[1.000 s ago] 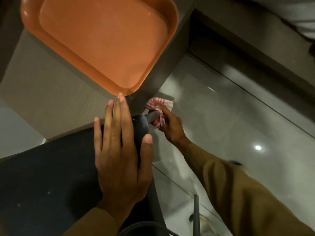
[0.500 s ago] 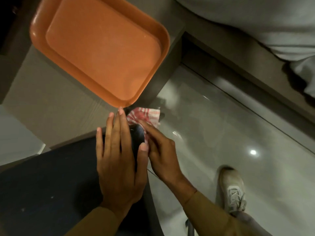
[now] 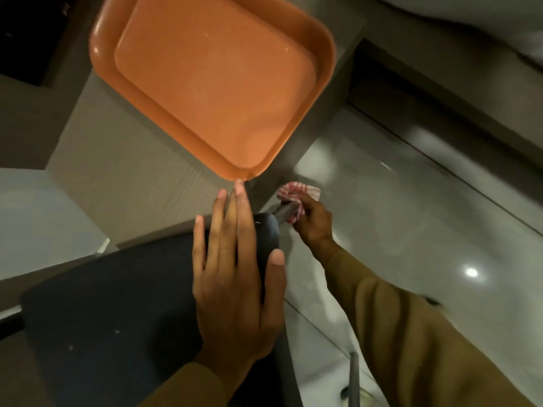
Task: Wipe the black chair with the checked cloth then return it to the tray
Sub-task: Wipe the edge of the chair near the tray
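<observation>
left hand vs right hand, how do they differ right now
The left hand lies flat and open on the black chair; the right hand is closed on the checked cloth, lower down at the grey chair leg. The left holds nothing. Both wear tan sleeves.

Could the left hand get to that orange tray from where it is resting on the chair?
Probably yes. The left hand lies flat on the black chair, its fingertips almost at the orange tray's near corner, with nothing between. The right hand holds the checked cloth off to the side.
</observation>
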A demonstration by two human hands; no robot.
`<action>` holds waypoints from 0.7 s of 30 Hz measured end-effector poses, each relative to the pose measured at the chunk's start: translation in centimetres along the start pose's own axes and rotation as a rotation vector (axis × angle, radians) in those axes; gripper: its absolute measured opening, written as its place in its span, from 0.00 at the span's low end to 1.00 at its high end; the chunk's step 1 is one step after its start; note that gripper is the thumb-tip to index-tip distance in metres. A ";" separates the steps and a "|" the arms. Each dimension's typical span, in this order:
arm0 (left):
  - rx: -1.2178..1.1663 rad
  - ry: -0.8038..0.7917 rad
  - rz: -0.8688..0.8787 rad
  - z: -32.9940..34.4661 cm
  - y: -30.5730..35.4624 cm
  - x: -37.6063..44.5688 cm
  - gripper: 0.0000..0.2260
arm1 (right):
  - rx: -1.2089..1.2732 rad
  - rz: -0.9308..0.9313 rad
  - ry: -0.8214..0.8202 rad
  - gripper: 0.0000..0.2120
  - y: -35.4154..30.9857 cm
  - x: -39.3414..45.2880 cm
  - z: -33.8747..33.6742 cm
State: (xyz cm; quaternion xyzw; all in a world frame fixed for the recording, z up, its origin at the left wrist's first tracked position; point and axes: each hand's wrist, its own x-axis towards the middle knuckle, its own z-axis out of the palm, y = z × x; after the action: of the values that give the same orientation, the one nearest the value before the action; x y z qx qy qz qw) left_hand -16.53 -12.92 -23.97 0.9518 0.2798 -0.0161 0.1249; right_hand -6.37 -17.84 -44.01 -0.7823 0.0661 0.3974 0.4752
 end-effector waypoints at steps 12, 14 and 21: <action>-0.001 -0.008 0.000 -0.1 -0.3 -0.1 0.31 | 0.310 -0.207 -0.208 0.16 -8.5 -12.6 -5.1; -0.021 0.001 -0.004 -0.3 -0.1 -0.1 0.30 | 0.304 -0.156 -0.271 0.18 -9.7 -12.5 -6.7; -0.064 -0.021 -0.043 -0.6 0.0 0.0 0.30 | 0.301 -0.030 -0.429 0.19 -11.8 -11.8 -10.8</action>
State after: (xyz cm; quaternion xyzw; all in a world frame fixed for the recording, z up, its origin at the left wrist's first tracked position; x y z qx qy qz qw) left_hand -16.51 -12.78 -23.40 0.9408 0.2993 -0.0201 0.1579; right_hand -2.65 -23.33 -25.24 -0.6017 0.0107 0.5328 0.5950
